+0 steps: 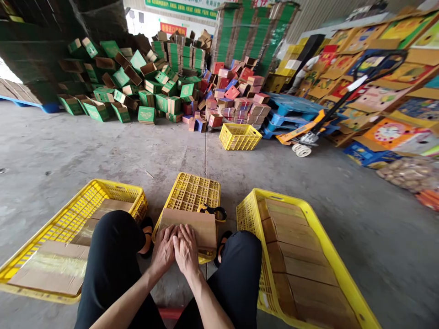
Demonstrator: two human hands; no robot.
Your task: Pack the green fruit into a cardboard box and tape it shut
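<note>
A brown cardboard box (pixel 206 228) rests on an upturned yellow crate (pixel 192 189) between my knees. Both hands lie flat on its top near the side facing me: my left hand (pixel 165 244) and my right hand (pixel 185 244) are side by side, thumbs close together, fingers stretched out. Just behind the box, on the crate, is a black and yellow tool (pixel 214 211) that looks like a tape dispenser, partly hidden by the box. To the right, a yellow crate (pixel 245 214) holds a row of several cardboard boxes (pixel 302 246).
At left, a yellow crate (pixel 99 185) contains boxes, one with shiny tape (pixel 51 269). Another yellow crate (pixel 240 137) stands farther off. Piles of green boxes (pixel 147 114) and red boxes (pixel 236 91), blue pallets (pixel 288 107) and an orange pallet jack (pixel 302 130) lie beyond.
</note>
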